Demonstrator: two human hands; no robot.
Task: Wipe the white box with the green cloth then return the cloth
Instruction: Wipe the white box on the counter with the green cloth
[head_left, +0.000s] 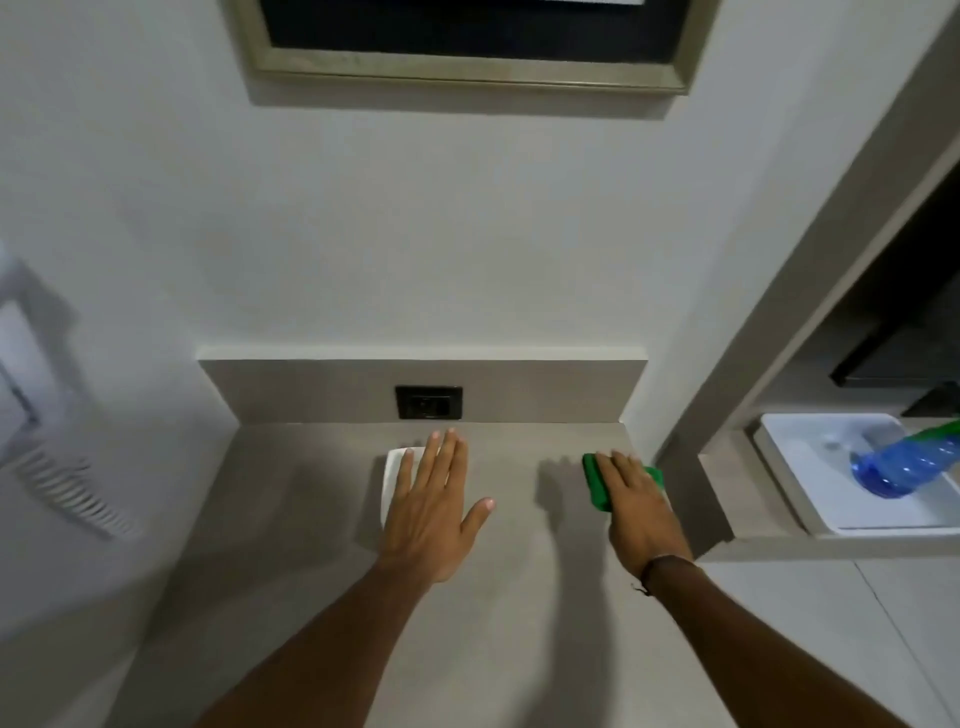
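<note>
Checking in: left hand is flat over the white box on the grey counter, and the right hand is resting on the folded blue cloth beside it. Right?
Not quite. The folded cloth under the right hand is green, not blue; the head view shows it. The rest stands: the left hand lies flat over the white box on the grey counter.

Setting: indoor room, most likely a hotel room or a home; cannot tell which. Evidence: built-in grey counter set in a niche of plain white walls, with a low backsplash carrying a black socket. Framed picture hangs on the wall above. Right: recessed shelf holding a white tray with a blue bottle lying in it. Left: blurred white wall fitting with a coiled cord, possibly a phone.
</note>
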